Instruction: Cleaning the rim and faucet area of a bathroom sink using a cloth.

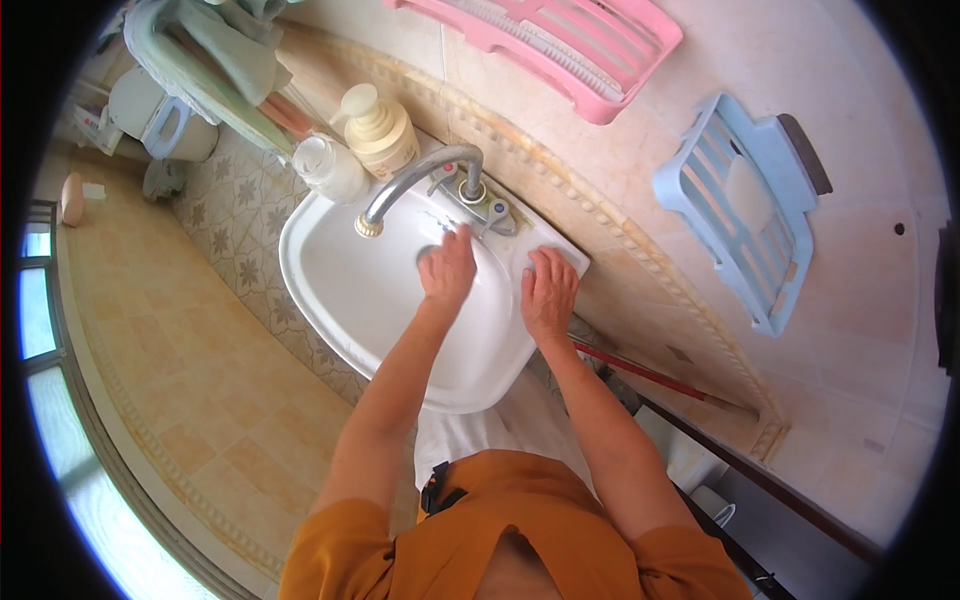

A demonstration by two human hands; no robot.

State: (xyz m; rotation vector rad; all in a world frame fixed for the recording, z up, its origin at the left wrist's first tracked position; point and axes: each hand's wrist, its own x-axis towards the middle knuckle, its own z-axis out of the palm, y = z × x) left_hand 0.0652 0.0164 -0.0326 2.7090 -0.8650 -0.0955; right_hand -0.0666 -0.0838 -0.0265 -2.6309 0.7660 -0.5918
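A white ceramic washbasin (352,285) lies before me, with a chrome gooseneck faucet (420,169) on its back ledge. My left hand (448,268) is over the basin, below the blue-marked tap handle (496,210). Its fingers point toward the back wall of the bowl; they are slightly blurred, and whatever is under them is hidden. On the basin's right ledge rests my right hand (551,289), palm down with bent fingers and nothing visible in it. A red-marked tap handle (447,171) sits at the other side of the spout.
A cream pump bottle (380,135) and a cloudy jar (328,166) stand at the basin's left back corner. Towels (217,60) hang beyond them. On the tiled wall are a pink rack (600,52) with combs and a blue soap rack (697,180) holding white soap (748,193).
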